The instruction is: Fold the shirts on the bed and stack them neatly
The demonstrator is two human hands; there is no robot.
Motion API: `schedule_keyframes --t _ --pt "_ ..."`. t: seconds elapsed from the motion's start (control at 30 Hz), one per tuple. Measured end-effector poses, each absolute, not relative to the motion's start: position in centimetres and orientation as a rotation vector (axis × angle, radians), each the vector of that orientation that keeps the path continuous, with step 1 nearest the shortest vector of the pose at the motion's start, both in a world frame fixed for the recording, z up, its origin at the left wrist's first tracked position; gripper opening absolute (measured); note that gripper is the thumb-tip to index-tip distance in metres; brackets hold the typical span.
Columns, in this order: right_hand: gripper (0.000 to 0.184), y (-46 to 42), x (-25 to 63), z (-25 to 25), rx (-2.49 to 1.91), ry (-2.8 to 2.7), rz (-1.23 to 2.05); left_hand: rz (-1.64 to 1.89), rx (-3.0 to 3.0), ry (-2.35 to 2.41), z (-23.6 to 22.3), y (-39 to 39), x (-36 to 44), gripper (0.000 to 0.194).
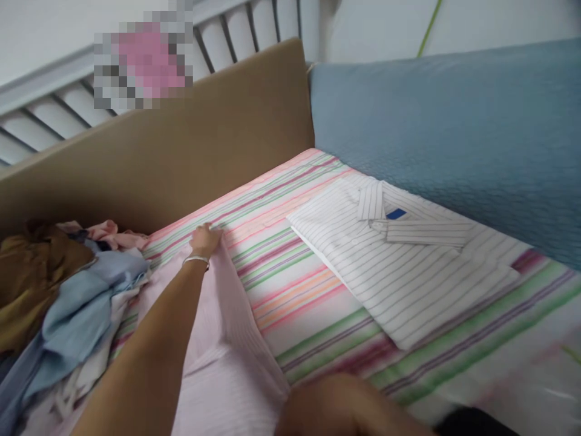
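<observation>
A pale pink, finely striped garment point(227, 369) lies spread along the front of the bed, with a fold across its lower part. My left hand point(206, 240), wearing a bracelet and what looks like a ring, reaches to its far end. The fingers are curled on the cloth at the far corner. My right hand does not show clearly. Along the bottom edge is a blurred, rounded bare limb point(345, 406), and I cannot tell which part of the body it is. To the right, a white shirt point(358, 260) with dark stripes lies folded flat, collar upward, showing a blue label.
A heap of crumpled clothes point(86, 315) lies on the left beside the pink garment. Beneath everything is a striped bedsheet point(290, 266). A brown padded panel point(204, 139) borders the far side, a blue one point(431, 115) the right. White slatted rails point(245, 30) rise behind.
</observation>
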State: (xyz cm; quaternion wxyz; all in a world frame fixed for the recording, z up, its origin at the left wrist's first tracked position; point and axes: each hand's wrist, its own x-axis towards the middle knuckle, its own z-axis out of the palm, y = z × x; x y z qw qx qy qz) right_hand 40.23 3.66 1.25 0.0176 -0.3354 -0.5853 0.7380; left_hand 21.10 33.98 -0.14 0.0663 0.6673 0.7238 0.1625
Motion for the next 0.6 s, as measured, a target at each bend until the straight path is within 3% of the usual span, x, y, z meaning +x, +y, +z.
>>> schedule_keyframes --t 0.1,0.27,0.43,0.53,0.6 --pt "0.027 4.4 41.4 2.0 -0.958 -1.686 2.331 0.587 2.214 2.144 1.1 28.8 21.0 0.059" --pt "0.022 5.1 42.9 2.7 -1.006 -1.317 2.087 0.506 2.513 1.719 0.1 12.4 18.7 0.045" --pt "0.018 3.8 42.5 2.1 -1.325 -1.672 1.796 0.511 2.378 1.769 -2.6 -2.1 13.3 0.042" --pt "0.020 2.3 42.1 1.1 -1.584 -1.957 1.372 0.611 2.236 1.933 -3.2 -6.5 9.3 0.041" --pt "0.026 0.8 41.7 0.2 -1.611 -2.029 1.290 0.691 2.195 1.980 -3.5 -8.1 7.5 0.039"
